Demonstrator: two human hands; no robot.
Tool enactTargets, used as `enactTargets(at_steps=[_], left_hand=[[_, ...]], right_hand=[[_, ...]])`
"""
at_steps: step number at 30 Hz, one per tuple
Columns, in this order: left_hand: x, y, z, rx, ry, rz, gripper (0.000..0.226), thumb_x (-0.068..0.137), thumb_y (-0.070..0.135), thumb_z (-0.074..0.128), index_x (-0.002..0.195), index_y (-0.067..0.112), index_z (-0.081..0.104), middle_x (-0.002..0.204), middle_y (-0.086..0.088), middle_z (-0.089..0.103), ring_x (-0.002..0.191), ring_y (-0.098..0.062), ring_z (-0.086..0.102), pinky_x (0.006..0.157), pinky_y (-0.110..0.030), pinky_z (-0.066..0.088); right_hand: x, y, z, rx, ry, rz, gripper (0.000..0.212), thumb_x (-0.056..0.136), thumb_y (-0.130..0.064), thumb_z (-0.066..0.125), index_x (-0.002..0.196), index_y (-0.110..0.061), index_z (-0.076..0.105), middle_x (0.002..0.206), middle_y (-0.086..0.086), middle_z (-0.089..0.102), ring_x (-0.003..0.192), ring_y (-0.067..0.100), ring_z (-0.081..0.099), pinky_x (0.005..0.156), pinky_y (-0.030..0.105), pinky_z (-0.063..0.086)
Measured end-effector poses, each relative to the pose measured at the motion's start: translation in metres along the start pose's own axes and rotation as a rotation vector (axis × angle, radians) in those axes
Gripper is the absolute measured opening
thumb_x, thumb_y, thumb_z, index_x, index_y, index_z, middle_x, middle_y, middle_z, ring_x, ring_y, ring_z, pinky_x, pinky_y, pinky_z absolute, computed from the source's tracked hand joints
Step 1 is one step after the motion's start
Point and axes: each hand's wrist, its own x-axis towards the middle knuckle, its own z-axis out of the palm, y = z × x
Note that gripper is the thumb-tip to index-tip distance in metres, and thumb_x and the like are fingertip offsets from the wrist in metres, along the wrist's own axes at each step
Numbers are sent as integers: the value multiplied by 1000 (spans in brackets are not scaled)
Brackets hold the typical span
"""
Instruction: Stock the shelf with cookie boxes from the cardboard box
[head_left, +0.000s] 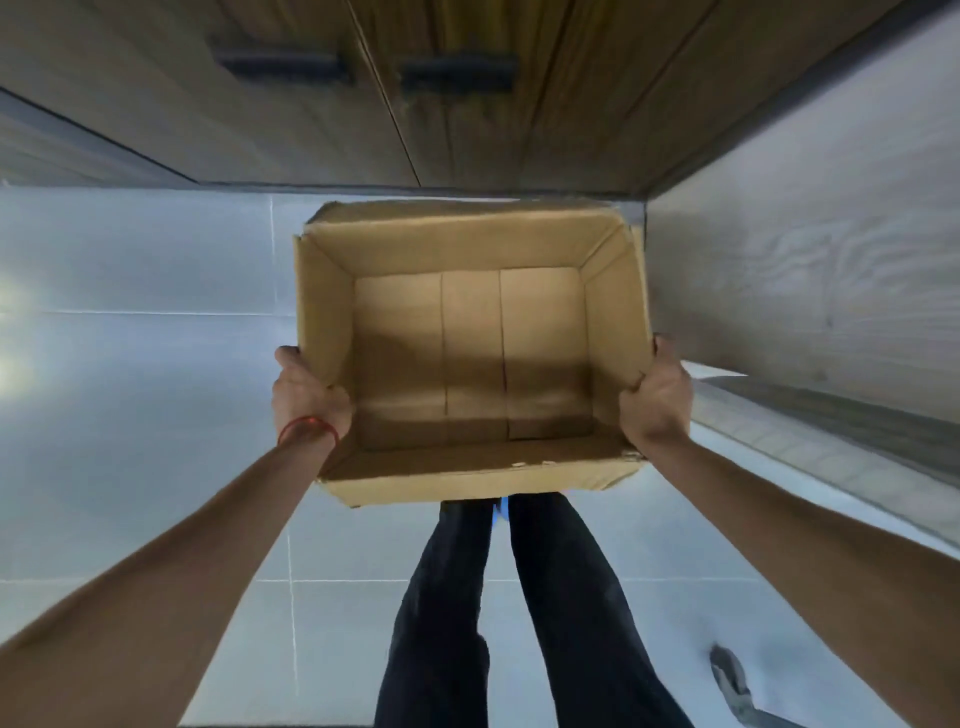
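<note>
Feet hide beneath cardboard box (467, 338) gripped by both hands.

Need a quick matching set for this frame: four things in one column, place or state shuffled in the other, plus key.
Things:
1. cardboard box
2. left hand
3. right hand
4. cabinet doors

States:
A. wears a red thread at the wrist
B. closed, with dark handles, beyond the box
C. open-topped, nothing inside
D. grips the wall of the box nearest the grey panel

Pairs: 1-C, 2-A, 3-D, 4-B
</note>
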Motion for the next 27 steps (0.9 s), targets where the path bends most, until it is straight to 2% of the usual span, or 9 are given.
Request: enactTargets(at_steps=[3,9,14,19,23,25,27], left_hand=[[30,-2,54,-12,14,31,40,88,1,49,127,3,37,122,-30,57,110,-49,55,94,-51,45],[104,-5,138,-10,43,152,36,89,4,50,124,2,38,121,-29,56,109,-50,54,92,-55,47],[147,0,173,-27,73,254,41,88,3,50,127,3,38,122,-27,56,108,-49,53,92,-54,47],[150,5,166,-46,34,256,45,90,8,49,135,9,40,126,-22,57,111,-45,54,91,-50,47],[122,-7,128,-117,-43,285,52,91,8,47,142,13,39,140,-10,53,122,-33,55,102,-45,47],[94,-15,100,-167,-66,309,48,92,6,47,139,13,44,138,-8,54,121,-29,57,101,-44,48],[64,-22,71,-208,-51,329,44,91,5,46,133,15,49,131,-6,58,115,-28,60,97,-43,51]], right_hand=[[40,30,39,-9,34,-19,52,83,11,53,133,-3,47,121,21,63,111,39,60,88,35,48],[112,74,111,-31,62,-110,57,85,7,55,138,-5,43,125,19,59,112,37,59,96,45,52],[147,82,143,-17,109,-93,65,88,10,52,149,-6,35,129,20,59,113,35,58,93,35,46],[151,79,145,-47,96,-81,68,93,4,48,155,-9,26,135,20,57,118,38,57,102,45,49],[120,62,124,-76,77,-84,59,93,-2,44,151,-12,36,138,18,56,115,37,59,94,34,46],[88,44,106,-89,34,-127,55,93,0,47,147,-11,42,138,18,53,115,36,58,91,30,43],[52,21,88,-59,-12,-197,49,93,0,48,141,-10,49,138,16,53,119,33,56,98,31,43]])
